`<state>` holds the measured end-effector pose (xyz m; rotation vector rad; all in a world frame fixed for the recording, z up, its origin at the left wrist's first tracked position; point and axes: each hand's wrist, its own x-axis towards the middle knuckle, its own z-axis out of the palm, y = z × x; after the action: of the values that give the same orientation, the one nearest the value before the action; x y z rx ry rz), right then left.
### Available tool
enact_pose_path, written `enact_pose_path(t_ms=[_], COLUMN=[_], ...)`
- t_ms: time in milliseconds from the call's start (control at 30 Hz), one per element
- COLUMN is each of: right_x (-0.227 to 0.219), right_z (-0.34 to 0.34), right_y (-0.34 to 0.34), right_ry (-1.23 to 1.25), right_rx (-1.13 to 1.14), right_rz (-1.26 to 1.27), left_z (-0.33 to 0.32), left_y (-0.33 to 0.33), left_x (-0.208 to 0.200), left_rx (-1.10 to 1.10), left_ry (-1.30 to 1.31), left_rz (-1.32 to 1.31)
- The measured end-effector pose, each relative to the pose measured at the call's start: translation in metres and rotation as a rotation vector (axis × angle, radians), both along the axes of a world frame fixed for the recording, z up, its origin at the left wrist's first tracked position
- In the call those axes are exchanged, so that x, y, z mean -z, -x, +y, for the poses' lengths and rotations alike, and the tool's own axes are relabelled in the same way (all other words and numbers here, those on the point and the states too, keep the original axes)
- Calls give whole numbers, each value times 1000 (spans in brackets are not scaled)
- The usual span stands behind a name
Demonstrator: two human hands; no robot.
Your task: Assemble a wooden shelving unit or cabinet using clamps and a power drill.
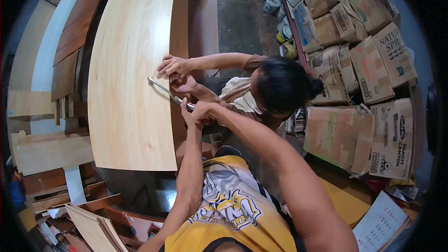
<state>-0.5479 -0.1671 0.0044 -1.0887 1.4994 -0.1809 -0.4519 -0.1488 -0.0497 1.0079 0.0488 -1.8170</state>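
Observation:
A slim silver rod, looking like a gas strut, lies slantwise over the edge of a pale wood-grain panel. It has a small fitting at its far end and a thicker barrel at its near end. My left hand is closed round the barrel at the panel's right edge. Beside it, my right hand is closed at the barrel's near end, its fingertips partly hidden. Just beyond, a co-worker's one hand rests on the panel's edge, and the other hand is close to the rod.
A co-worker crouches right of the panel. Stacked cardboard boxes line the right side, with paint cans beyond. Boards and wood offcuts crowd the left. A long board lies on the floor.

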Motion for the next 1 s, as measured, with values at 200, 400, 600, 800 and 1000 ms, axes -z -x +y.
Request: enact_pose_path(t_ms=[200,400,600,800,1000], right_x=[-4,28,30,15,-9], right_z=[-2,-4,4,2,7], right_y=[-18,-21,-28,-27,-30], right_ry=[-36,-5,-1,43,133], right_rx=[-127,-446,-359,-195,-198], right_rz=[-19,332,314,219,158], left_z=[-9,-4,-1,-8,-2], left_y=[-20,-19,-23,-29,-44], left_x=[42,30,32,58,28], left_rx=[128,141,109,113,208], left_ry=[53,31,127,184,111], left_rz=[-141,33,-151,-365,-398])
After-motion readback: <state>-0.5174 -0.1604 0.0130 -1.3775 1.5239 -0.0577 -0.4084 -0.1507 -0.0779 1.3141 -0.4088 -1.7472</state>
